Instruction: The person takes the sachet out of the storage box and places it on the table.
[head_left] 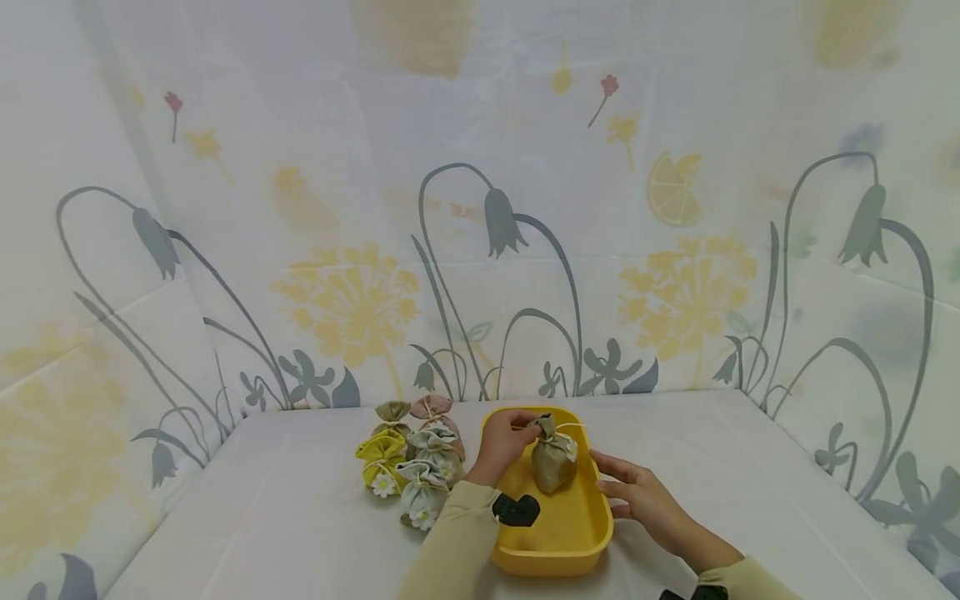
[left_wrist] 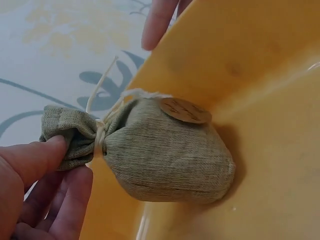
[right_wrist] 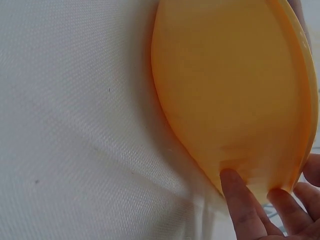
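Observation:
In the head view my left hand (head_left: 504,448) pinches the gathered top of an olive-brown cloth sachet (head_left: 553,468) in a yellow plastic tub (head_left: 551,533). The left wrist view shows thumb and fingers on the cloth above the cord tie. The sachet's round body (left_wrist: 170,155), with a small brown tag, hangs low in the tub; whether it touches the floor I cannot tell. Fairly straight fingers of my right hand (head_left: 647,500) touch the outside of the tub's right wall. In the right wrist view those fingers (right_wrist: 240,205) rest against the wall (right_wrist: 225,85).
Left of the tub, several tied sachets stand close together: a yellow-green one (head_left: 382,450), pale grey-blue ones (head_left: 423,492), a pink one (head_left: 432,408) and an olive one (head_left: 393,412). A white cloth (head_left: 285,517) covers the table. Behind hangs a flower-printed curtain (head_left: 480,292).

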